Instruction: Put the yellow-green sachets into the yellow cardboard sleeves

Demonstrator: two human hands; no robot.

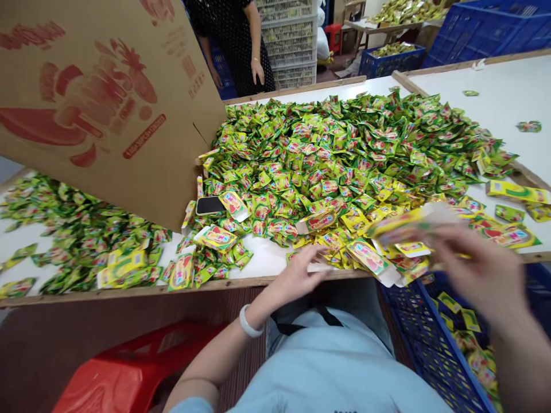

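A big heap of green candy packets (327, 149) covers the white table, with flat yellow-green boxes lying along its front edge. My left hand (301, 274), its wrist in a white band, rests at the table's front edge beside the packets; its fingers are bent and partly blurred, and whether they hold something I cannot make out. My right hand (477, 264), smeared by motion, grips a small yellow box (404, 225) above the front right of the heap. Just below that box lies another yellow-green box (373, 258) with white flaps.
A large cardboard carton (142, 74) leans over the table at left. A phone (209, 205) lies on packets beside it. Below right is a blue crate (451, 355); a red stool (107, 378) stands lower left. A person (241, 46) stands across the table.
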